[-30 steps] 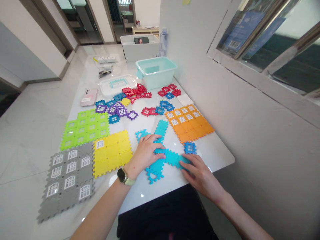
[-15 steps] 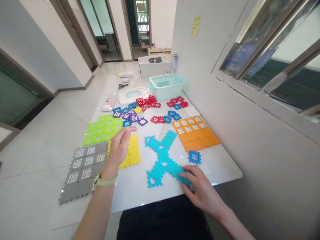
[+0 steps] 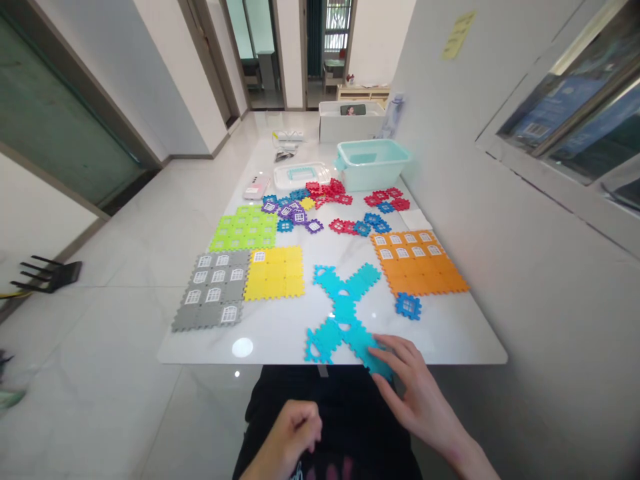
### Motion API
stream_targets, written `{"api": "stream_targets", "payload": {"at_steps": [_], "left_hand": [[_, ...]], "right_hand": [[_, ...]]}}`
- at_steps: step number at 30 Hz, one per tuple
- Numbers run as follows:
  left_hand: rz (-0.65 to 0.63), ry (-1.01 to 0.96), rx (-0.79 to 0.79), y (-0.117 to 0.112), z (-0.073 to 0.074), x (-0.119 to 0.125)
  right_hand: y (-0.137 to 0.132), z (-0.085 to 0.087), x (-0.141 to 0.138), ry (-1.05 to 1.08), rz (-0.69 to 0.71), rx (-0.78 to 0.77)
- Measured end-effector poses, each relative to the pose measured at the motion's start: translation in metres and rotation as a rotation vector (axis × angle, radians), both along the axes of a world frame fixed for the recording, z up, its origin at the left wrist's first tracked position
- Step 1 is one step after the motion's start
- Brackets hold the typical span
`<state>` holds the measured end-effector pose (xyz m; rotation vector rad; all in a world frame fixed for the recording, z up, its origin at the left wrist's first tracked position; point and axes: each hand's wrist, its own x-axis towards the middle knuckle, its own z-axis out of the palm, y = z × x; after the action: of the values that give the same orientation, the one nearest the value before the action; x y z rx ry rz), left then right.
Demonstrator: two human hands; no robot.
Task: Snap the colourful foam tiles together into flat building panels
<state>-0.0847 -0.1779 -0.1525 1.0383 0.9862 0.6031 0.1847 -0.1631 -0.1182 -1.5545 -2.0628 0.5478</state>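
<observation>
- The right hand [image 3: 417, 400] sits at the near edge of the counter, fingers spread and partly open, with the fingertips [image 3: 383, 357] resting on the cyan X-shaped panel [image 3: 343, 310]; it is not clearly gripping it.
- The left hand [image 3: 286, 443] is off the counter, loosely curled in front of the person's dark clothing [image 3: 350, 427]. Nothing shows in it, though the curled fingers hide part of the palm, so I cannot tell for certain.
- The cyan panel, made of interlocking toothed pieces, lies flat on the white marble counter [image 3: 280, 333], its two near arms reaching the edge (the right one seems to poke just past it).
- A small blue window tile [image 3: 409, 306] lies just right of the panel, beside the orange panel [image 3: 419, 267].
- Left of the cyan X, a yellow panel [image 3: 274, 273] touches a gray panel with white windows [image 3: 213, 290]; a lime-green panel [image 3: 245, 228] lies beyond them.
- Loose red, blue and purple pieces [image 3: 300, 210] lie farther up the counter, near a clear lidded box [image 3: 301, 175], a phone [image 3: 257, 187] and a pale teal tub [image 3: 370, 163].
</observation>
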Motion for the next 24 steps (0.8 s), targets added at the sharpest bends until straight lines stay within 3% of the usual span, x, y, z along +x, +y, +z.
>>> {"api": "stream_targets", "payload": {"at_steps": [2,5,8,11,17,20,24], "left_hand": [[0.021,-0.094,-0.092,-0.008,-0.002,0.025],[0.161,-0.244,-0.268,-0.008,0.002,0.057],[0.268,-0.278,-0.333,-0.002,0.004,0.074],[0.281,-0.263,-0.368,0.004,-0.001,0.077],[0.383,-0.229,-0.422,0.012,-0.004,0.066],[0.456,-0.223,-0.415,0.010,-0.001,0.060],[0.572,-0.218,-0.356,0.003,0.006,0.054]], "right_hand": [[-0.007,-0.001,-0.002,0.021,0.020,0.005],[-0.012,-0.001,-0.002,0.084,0.091,0.056],[0.000,0.003,0.002,0.136,0.092,0.167],[0.033,0.009,0.009,0.095,0.028,0.224],[0.111,0.018,0.016,-0.098,0.153,0.027],[0.125,0.022,0.013,-0.093,0.246,-0.043],[0.118,0.027,0.002,-0.058,0.319,-0.076]]}}
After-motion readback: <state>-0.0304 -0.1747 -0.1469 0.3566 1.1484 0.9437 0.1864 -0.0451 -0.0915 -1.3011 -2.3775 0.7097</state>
